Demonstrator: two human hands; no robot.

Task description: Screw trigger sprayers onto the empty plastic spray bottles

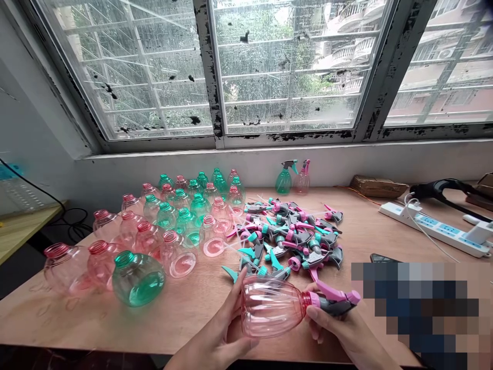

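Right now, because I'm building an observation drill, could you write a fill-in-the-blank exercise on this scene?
Between the left hand and the right hand, the ribbed clear pink plastic bottle is on its ____, not upright.
In the picture, the headless clear pink and green plastic bottles stand to the ____ of the heap of grey, pink and teal plastic trigger heads.
Beside the translucent green plastic spray bottle by the white wall stands one tinted ____.
Missing words: side; left; pink.
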